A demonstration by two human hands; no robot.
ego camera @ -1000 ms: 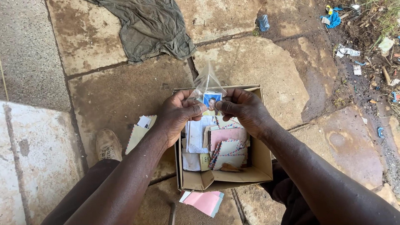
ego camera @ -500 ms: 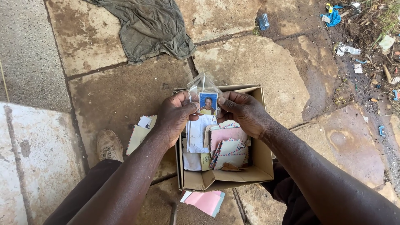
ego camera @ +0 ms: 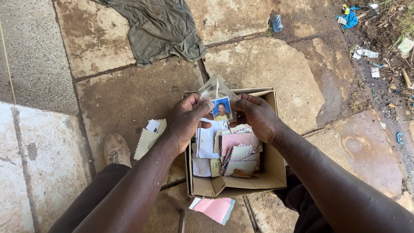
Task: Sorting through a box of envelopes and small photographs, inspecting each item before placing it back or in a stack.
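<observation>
Clear plastic, thin and crinkled: a small bag (ego camera: 217, 88) is held up at the centre of the frame, just above an open cardboard box (ego camera: 276, 164). The left hand (ego camera: 186, 123) pinches the bag's left edge, thumb closed against fingers. The right hand (ego camera: 257, 116) pinches the right edge the same way. Between the two thumbs sits a small portrait photo (ego camera: 222, 108) with a blue background, its top under the plastic, its lower part showing clear.

The box below is packed with envelopes (ego camera: 239, 153) and folded papers, some pink, some with striped borders. Another envelope (ego camera: 148, 138) lies on the stone paving (ego camera: 129, 95) left of the box, beside a shoe (ego camera: 116, 149). A pink paper (ego camera: 214, 209) rests at the lower centre. A grey-green cloth (ego camera: 159, 28) is spread at the top of the frame.

To handle this well, I judge the grip should stay light on the plastic's edges, fingers off the photo's face, the bag mouth kept wide, and everything held over the box in case it slips.
</observation>
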